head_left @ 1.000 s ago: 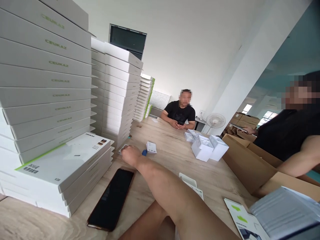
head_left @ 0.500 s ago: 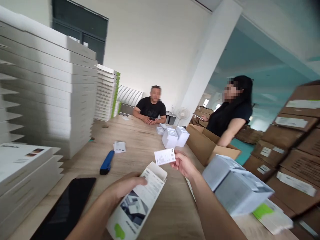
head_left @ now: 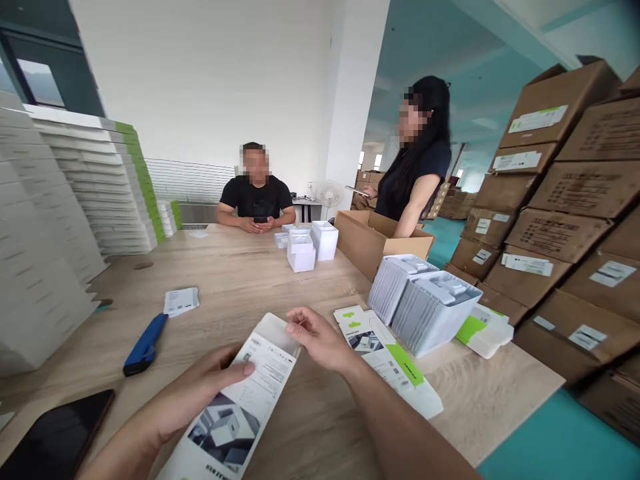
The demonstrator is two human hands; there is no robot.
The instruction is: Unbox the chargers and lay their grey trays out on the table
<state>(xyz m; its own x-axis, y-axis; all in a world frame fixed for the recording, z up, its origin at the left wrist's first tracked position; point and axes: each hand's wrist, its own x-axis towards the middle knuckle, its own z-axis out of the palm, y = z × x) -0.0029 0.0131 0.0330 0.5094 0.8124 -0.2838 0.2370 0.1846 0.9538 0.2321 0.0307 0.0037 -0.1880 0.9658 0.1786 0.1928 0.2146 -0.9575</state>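
Observation:
A long white carton (head_left: pixel 250 380) with a product picture lies tilted in my left hand (head_left: pixel 220 373), whose thumb presses on its printed face. Its far end has a raised white end flap (head_left: pixel 277 331). My right hand (head_left: pixel 320 340) is at that end, fingers curled and thumb against the flap's right edge. No card shows in the right hand; the carton's inside is hidden from me. Right of my hands lie flat printed cartons (head_left: pixel 385 357) with green panels. Small white printed cards (head_left: pixel 181 301) rest on the table to the left.
A blue cutter (head_left: pixel 145 345) and a black phone (head_left: pixel 60 427) lie left. White box stacks (head_left: pixel 45 233) rise behind them. Nested white trays (head_left: pixel 433 310) stand right, smaller ones (head_left: pixel 301 252) farther back. One person sits opposite; another stands by an open brown box (head_left: pixel 363 247).
The white card that my right hand held above the carton is out of sight. That hand has moved to the carton's end flap. My view has turned right and levelled.

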